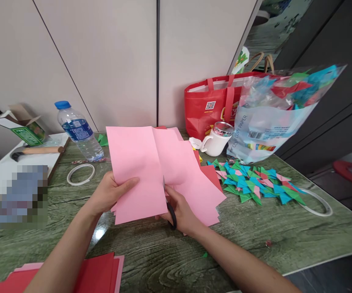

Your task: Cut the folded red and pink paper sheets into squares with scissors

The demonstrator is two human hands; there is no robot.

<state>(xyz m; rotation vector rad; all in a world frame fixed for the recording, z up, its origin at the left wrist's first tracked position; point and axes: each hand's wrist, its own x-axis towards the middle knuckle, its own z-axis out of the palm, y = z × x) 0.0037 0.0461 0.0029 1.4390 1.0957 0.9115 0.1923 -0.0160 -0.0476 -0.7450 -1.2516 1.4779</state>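
Note:
A sheet of pink paper is raised over the table, with a vertical crease down its middle. My left hand is closed on its left edge, thumb on top and fingers hidden behind. My right hand grips a pair of scissors with dark handles, the blade standing at the crease. The sheet is slit from its lower edge up to about the blade. Behind and below lie more pink sheets, fanned out, with red paper under them.
Red and pink sheets lie at the front left. Tape rolls, a water bottle, a hammer and a small box stand left. Right are folded paper pieces, a white mug, a red bag and a plastic bag.

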